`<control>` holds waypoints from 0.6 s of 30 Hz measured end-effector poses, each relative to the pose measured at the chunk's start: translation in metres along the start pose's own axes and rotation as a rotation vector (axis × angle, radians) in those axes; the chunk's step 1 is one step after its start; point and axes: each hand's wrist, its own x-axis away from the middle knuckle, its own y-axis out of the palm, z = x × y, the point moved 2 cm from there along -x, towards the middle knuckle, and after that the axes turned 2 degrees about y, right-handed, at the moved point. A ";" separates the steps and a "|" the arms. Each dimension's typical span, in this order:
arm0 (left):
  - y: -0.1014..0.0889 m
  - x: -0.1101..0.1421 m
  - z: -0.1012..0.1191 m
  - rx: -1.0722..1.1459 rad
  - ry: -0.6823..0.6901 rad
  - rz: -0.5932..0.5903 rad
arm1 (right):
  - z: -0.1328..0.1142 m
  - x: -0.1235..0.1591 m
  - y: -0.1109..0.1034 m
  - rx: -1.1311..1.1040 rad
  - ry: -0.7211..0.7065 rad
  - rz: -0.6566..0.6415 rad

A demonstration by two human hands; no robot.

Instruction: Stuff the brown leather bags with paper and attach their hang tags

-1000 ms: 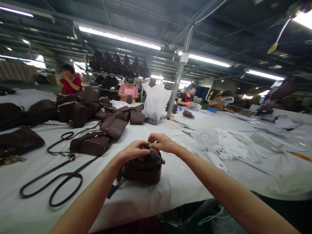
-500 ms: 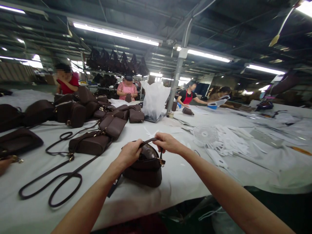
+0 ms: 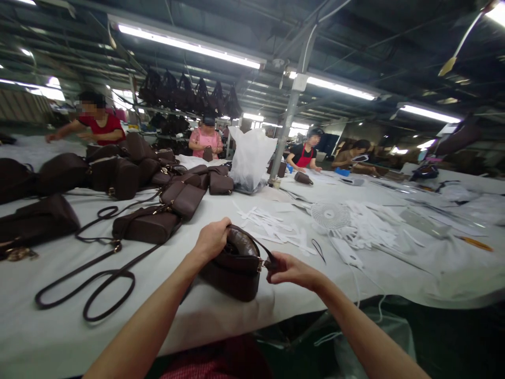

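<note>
A dark brown handbag [image 3: 232, 276] stands at the table's near edge, its top open and a shiny inside showing. My left hand [image 3: 213, 239] is closed on its upper left rim, where the handle [image 3: 252, 236] arches over the opening. At the bag's right end, my right hand [image 3: 290, 269] pinches the lower end of the handle, beside a gold metal fitting [image 3: 260, 265]. My fingertips partly hide that strap end. Left of the bag lies a long brown strap [image 3: 84, 284] in loops, joined to another brown bag [image 3: 145, 227].
Brown bags [image 3: 126, 176] are heaped on the left of the white-covered table [image 3: 292, 295]. A white plastic bag [image 3: 252, 158] stands before a post [image 3: 290, 113]. White strips [image 3: 272, 223], a small fan [image 3: 330, 216] and an orange-handled tool [image 3: 476, 243] lie rightward. Several co-workers sit beyond.
My right hand has moved from the handle's top down to its right end. My left hand stays at the bag's upper left. A co-worker at far left has lowered an arm from the face.
</note>
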 end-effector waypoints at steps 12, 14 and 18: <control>0.008 0.004 -0.001 0.275 0.081 0.141 | -0.028 -0.009 0.026 0.302 -0.279 0.420; 0.005 0.004 -0.002 0.468 0.106 0.063 | -0.030 -0.013 0.029 0.431 -0.344 0.563; -0.002 0.001 -0.006 0.931 0.130 -0.269 | -0.029 -0.017 0.034 0.653 -0.446 0.843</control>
